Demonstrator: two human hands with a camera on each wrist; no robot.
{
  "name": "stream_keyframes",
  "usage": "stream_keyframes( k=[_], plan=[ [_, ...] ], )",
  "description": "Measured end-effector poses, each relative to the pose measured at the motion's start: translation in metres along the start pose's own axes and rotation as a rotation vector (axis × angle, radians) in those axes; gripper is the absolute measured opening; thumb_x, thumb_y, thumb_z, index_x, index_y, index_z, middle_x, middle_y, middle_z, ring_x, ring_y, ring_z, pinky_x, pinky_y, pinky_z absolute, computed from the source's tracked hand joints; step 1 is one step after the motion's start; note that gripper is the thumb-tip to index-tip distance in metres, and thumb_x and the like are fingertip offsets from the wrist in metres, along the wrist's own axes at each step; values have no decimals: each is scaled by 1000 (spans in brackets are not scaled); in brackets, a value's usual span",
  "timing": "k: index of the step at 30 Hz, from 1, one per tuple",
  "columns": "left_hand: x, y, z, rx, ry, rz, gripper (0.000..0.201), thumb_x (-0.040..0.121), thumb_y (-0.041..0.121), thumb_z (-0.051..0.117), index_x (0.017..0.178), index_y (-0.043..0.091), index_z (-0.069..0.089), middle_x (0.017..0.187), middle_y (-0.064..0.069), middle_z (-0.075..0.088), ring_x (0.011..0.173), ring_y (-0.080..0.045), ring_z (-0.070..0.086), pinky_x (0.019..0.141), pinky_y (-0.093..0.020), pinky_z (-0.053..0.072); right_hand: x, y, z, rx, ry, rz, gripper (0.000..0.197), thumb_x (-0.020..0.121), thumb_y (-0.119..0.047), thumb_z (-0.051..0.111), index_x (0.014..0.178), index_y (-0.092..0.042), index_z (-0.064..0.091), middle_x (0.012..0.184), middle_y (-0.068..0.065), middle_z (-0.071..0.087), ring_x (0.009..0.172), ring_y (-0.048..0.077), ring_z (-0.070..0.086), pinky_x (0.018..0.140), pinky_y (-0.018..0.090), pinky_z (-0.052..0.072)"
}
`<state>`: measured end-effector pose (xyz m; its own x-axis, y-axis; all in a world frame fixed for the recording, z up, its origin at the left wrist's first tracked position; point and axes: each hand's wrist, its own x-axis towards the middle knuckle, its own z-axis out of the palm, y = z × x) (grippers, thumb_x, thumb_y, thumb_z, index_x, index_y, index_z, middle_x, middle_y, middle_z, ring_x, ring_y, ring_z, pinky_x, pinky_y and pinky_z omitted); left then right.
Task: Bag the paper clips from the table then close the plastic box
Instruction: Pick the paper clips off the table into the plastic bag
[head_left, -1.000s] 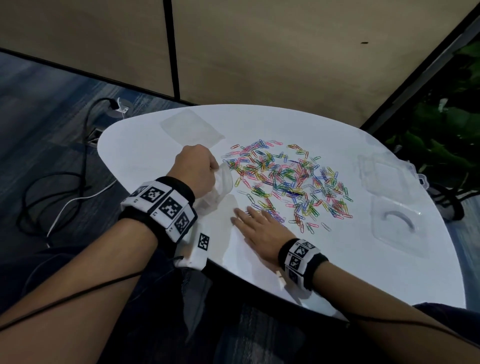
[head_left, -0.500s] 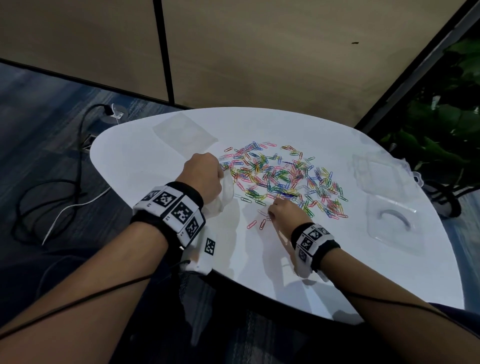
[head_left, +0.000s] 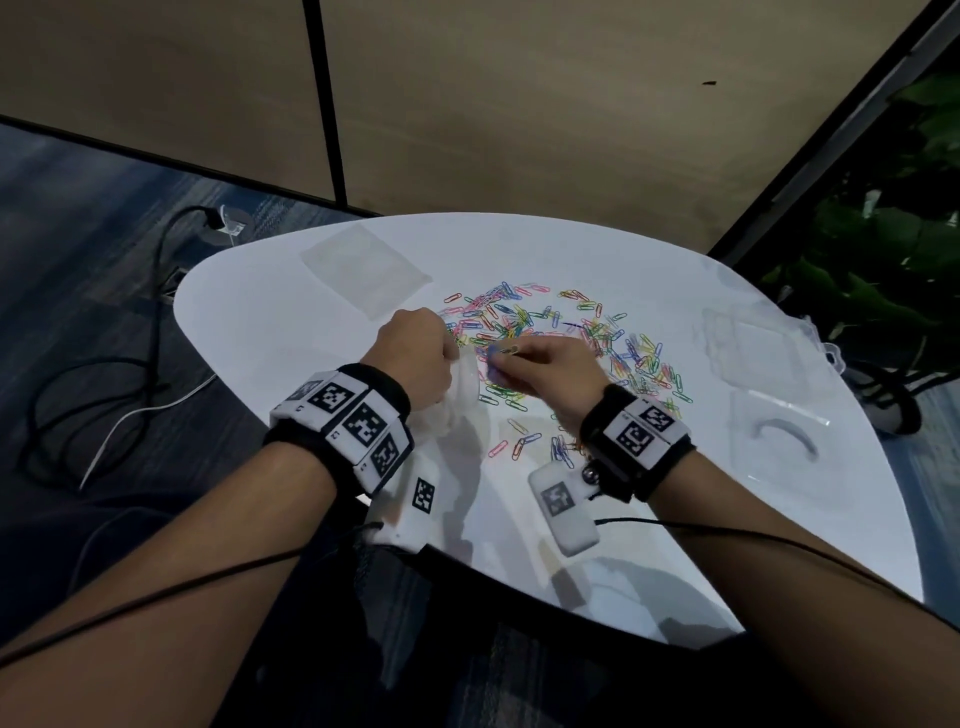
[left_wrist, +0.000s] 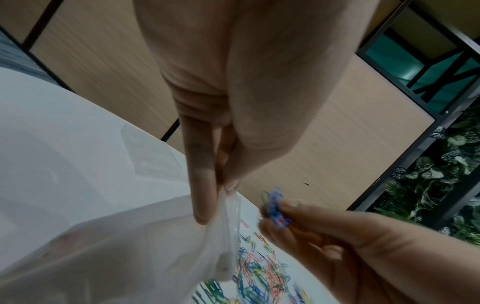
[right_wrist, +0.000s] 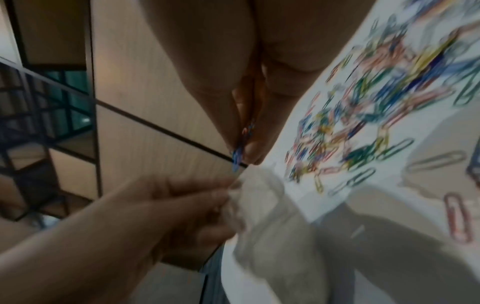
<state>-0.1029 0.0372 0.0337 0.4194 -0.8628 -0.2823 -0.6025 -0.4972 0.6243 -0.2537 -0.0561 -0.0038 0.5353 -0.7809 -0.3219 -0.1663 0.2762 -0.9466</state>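
**Spill risk at the bag mouth; most clips not yet bagged**

Findings. The left hand (head_left: 415, 358) has its grip closed on the rim of a clear plastic bag (left_wrist: 145, 242), pinched between thumb and fingers just above the desk (head_left: 675, 519). The right hand (head_left: 545, 369) pinches a small bunch of paper clips (left_wrist: 275, 207) just beside the bag mouth, not yet inside it.

Risks, as judged:
- Only one side of the rim is held, so the mouth may sag shut and the clips would land on the desk.
- The bunch is gripped at its edge; a loose clip could drop early.
- The bag is limp film; tilting it could tip out whatever it holds.

Count:
- Bags: one in hand, a second clear bag (head_left: 363, 270) flat on the desk, far left.
- Plastic box (head_left: 769, 395): one, lying open at the right, both halves flat.
- Loose clips in the pile (head_left: 571, 332): too many to count, well over a hundred. Bunch in hand: several, number unclear.
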Motion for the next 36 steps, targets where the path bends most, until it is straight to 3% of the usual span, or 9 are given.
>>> stream_keyframes(
  k=[6,11,16,21,24,27,29,33,36],
  plan=[
    [-2,3,4,-86,14,67,23,87,2,59,93,9,80,91,-14,76,83,-32,74,83,-41,61,-4,13,27,-369,21,-40,11,84,0,68,92,-3,75,82,17,74,76,25,72,83,38,60],
    [-1,2,5,-83,14,86,23,87,3,60,94,11,80,91,-14,76,85,-32,73,85,-41,61,-5,7,31,-631,16,-202,15,88,-1,61,85,-1,75,71,15,71,50,7,65,56,18,55],
    [2,-1,2,-77,35,60,22,87,-2,61,93,9,79,90,-15,75,84,-32,74,84,-41,61,-2,5,32,-885,-110,-233,37,90,3,46,114,-9,72,106,12,73,97,25,69,91,35,53],
    [4,-5,-3,-58,79,6,26,89,1,59,105,11,77,104,-15,74,91,-33,73,90,-40,59,-4,-7,16,-648,20,-300,38,87,8,44,91,-9,77,87,9,75,78,11,73,81,32,60],
    [5,-8,-10,-43,99,-22,27,91,1,56,108,9,76,106,-17,73,96,-34,72,93,-40,58,-6,2,-2,-906,-32,-303,39,90,4,43,104,-13,76,109,9,73,96,17,69,95,29,52],
    [3,-7,-12,-6,105,-13,28,86,-2,53,98,6,77,100,-17,74,96,-34,71,89,-37,58,-14,37,-11,-1402,-339,-277,42,100,-12,42,141,-12,49,149,13,45,134,29,45,112,36,35],
    [1,-6,-12,23,95,-11,31,85,-2,54,100,10,78,104,-15,75,99,-31,70,90,-36,58,-18,65,-15,-1646,-496,-307,52,102,-19,38,151,-8,26,159,16,22,144,33,27,117,42,25],
    [-3,-6,-12,21,98,-13,31,87,-1,57,108,11,76,108,-14,74,102,-30,70,93,-36,57,-30,94,-28,-1859,-512,-266,60,103,-25,28,155,-7,2,164,12,-6,151,28,3,122,48,9],
    [-5,-9,-14,20,100,-10,30,89,-1,54,108,9,76,107,-15,75,97,-32,72,93,-38,58,-43,104,-50,-1877,-502,-269,61,103,-24,27,155,-12,-2,163,7,-13,151,29,-4,121,55,6]
  ],
)
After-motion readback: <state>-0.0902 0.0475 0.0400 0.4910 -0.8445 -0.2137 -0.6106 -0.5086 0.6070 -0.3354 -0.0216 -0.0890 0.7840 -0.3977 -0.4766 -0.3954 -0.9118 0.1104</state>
